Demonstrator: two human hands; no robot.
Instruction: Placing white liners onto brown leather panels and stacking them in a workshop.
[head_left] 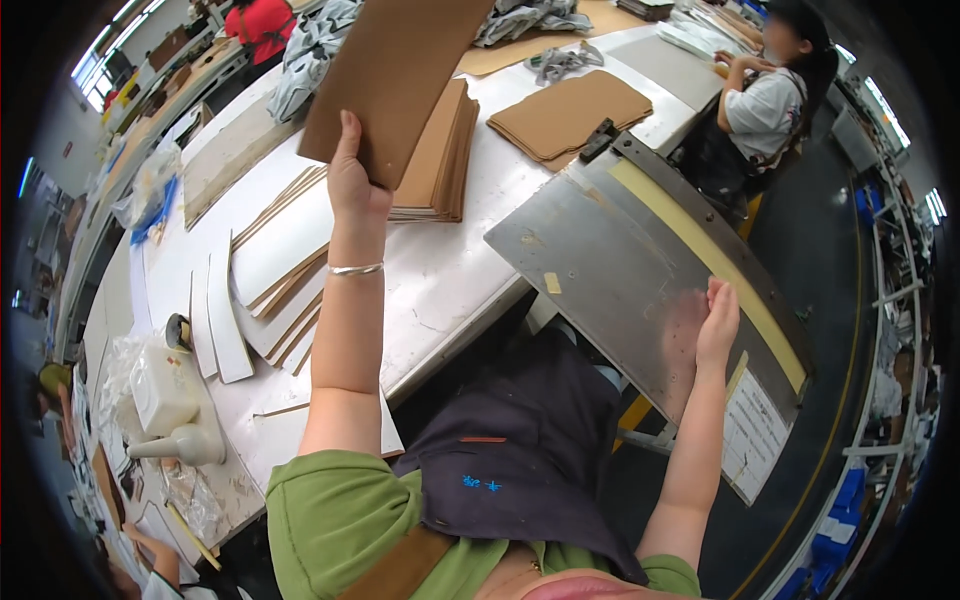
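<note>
My left hand [352,185] pinches a brown card sheet [392,80] by its lower edge, lifted above the stack [436,155] on the desk [440,285]. My right hand [718,325] lies flat and released on the steel plate [620,265] — I'd keep that plate steadied and the sheet unbent.

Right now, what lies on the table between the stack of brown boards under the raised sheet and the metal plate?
In the head view, only bare white table lies between the stack of brown boards and the metal plate; nothing rests there.
</note>
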